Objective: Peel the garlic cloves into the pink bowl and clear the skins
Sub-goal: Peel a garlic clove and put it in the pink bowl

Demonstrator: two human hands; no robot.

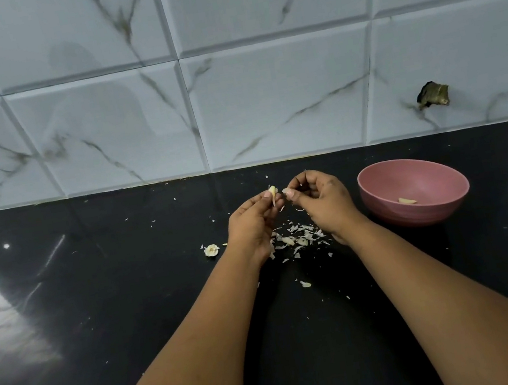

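- My left hand (255, 217) pinches the clove (273, 193) at its lower end, its long axis upright, tip up.
- My right hand (317, 197) pinches a scrap of skin (286, 191) just right of the clove, barely apart from it.
- The bowl (382, 201) sits to the right, nearer my right hand; one peeled clove (407, 200) lies inside.
- Loose skins (297, 238) lie on the counter (126, 281) below my hands.
- Dropping this clove in, I judge, means carrying it right, across my right hand.

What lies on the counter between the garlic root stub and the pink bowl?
Head view: a pile of garlic skins, under the raised left hand and right hand; near the pink bowl, bare black counter.
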